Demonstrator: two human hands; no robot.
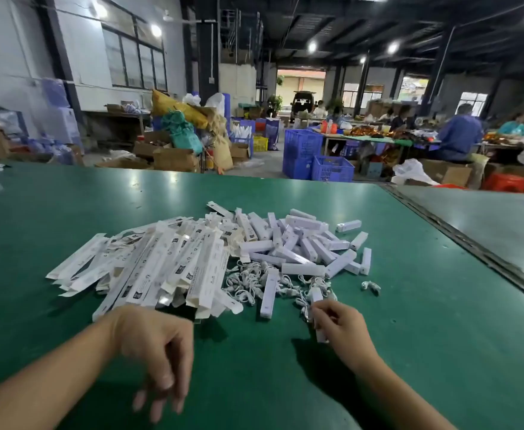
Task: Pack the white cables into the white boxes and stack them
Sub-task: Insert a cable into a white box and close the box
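A heap of flat, unfolded white boxes (161,265) lies on the green table (409,305) at centre left. Behind it, to the right, is a pile of closed white boxes (304,243). Several coiled white cables (254,280) lie in front of that pile, and one more cable (370,286) sits apart at the right. My right hand (341,327) holds a narrow white box (317,315) at the near edge of the cables. My left hand (158,352) hangs over the table with its fingers loosely curled, holding nothing.
One closed box (268,294) lies alone between the two heaps. A metal seam (471,246) joins a second table at the right. Beyond the far edge stand blue crates (304,153), cardboard boxes and seated people at another table.
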